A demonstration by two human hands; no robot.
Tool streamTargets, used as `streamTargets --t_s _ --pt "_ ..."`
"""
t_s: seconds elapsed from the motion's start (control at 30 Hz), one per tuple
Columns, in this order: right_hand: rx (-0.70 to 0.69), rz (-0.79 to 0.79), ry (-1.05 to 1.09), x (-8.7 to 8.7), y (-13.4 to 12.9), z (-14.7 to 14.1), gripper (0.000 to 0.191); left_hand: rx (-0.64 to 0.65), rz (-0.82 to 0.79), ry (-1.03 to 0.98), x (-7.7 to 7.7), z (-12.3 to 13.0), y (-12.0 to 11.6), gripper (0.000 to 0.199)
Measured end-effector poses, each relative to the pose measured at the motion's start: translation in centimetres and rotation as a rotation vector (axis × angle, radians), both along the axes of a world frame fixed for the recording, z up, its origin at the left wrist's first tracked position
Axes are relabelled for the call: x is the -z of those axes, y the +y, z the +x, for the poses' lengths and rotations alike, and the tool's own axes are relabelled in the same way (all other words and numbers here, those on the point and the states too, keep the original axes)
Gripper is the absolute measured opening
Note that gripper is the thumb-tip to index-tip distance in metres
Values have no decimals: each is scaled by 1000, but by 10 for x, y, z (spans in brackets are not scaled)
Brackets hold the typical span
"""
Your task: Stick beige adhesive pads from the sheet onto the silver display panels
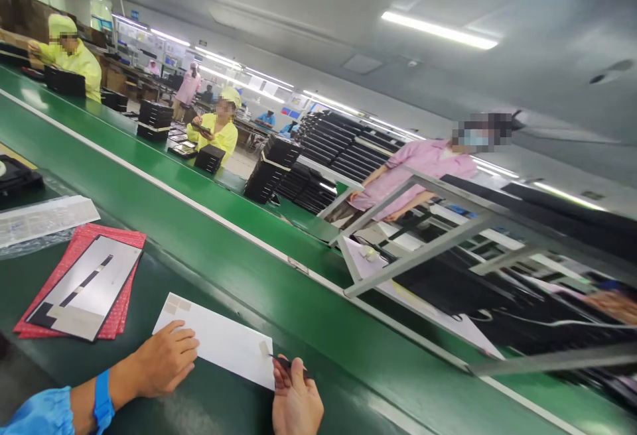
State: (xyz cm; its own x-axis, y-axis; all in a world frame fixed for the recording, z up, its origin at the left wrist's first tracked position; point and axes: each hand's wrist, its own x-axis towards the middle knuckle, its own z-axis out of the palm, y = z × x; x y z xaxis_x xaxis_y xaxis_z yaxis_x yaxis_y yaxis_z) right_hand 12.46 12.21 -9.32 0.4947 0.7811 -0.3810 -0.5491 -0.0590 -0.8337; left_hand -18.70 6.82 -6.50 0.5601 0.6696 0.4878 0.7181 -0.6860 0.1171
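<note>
Two bare hands work apart on a dark green counter. The left hand, with a blue wristband and a gathered blue sleeve, lies palm down, its fingers gently curved and resting at the lower edge of a smooth white sheet. The right hand rises from below, pinching a slim black tool whose narrow tip reaches a small tan patch at the sheet's right end. More tan squares mark the sheet's far corner. Left of the sheet, a flat silver-and-black panel sits on a stack of red sheets, their corners fanned slightly. Beyond lies a crinkled clear plastic bag holding a pale printed sheet. A glossy green conveyor belt with a white edge strip runs past the counter, carrying stacks of black trays. Across it, a co-worker in a yellow smock holds a dark panel, while another in a pink smock stands behind a tilted metal frame.
</note>
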Motion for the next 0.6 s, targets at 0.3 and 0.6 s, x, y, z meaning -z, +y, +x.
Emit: streamTargets --t_s 0.3,0.6 --pt "4 8 2 7 1 3 93 -3 18 -57 -1 2 -2 5" --pt "23 25 10 8 0 4 90 35 -47 -30 -5 0 -3 11"
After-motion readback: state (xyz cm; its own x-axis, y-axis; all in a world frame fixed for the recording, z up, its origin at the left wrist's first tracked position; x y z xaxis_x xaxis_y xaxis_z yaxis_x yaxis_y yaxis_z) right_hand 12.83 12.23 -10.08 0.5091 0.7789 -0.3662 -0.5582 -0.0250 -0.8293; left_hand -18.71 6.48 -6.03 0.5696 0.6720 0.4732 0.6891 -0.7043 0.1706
